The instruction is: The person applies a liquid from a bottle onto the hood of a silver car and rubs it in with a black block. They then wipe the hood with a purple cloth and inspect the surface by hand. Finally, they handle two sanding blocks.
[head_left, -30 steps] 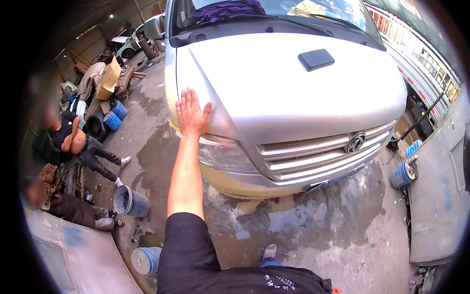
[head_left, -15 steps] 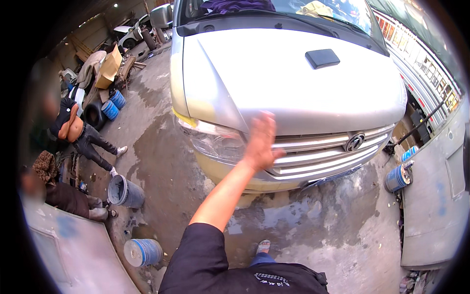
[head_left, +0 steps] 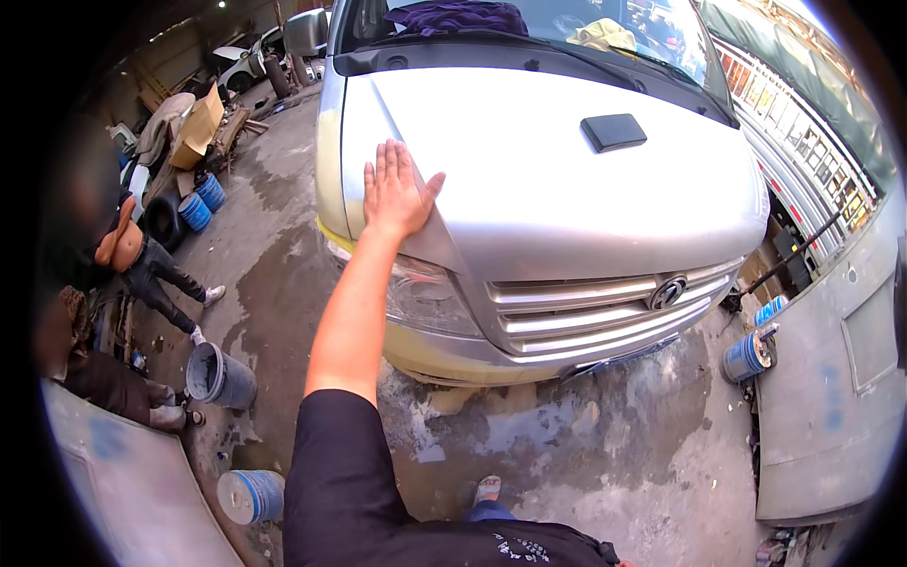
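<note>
My left hand [head_left: 397, 196] lies flat, fingers stretched out and thumb apart, on the bonnet [head_left: 529, 189] of a silver van. It holds nothing. Under and beside it are the raised crease at the bonnet's left edge and a fender [head_left: 333, 161] with dull yellowish patches. Just below the hand sits the headlight [head_left: 425, 295], with yellow tape [head_left: 333, 236] along its upper outer edge. A flat black rectangular case [head_left: 613, 132] rests on the bonnet, right of the hand and out of its reach. My right hand does not show.
A grey bucket [head_left: 222, 376] and a blue-and-white pail [head_left: 251, 496] stand at left, near two people [head_left: 161, 265]. Another blue pail [head_left: 748, 357] stands at right beside a large grey panel [head_left: 831, 416]. The concrete floor [head_left: 652, 463] has wet patches.
My left hand has moved left and up, from the bonnet's front edge above the grille to its left crease. The view has shifted slightly; the black case stays on the bonnet.
</note>
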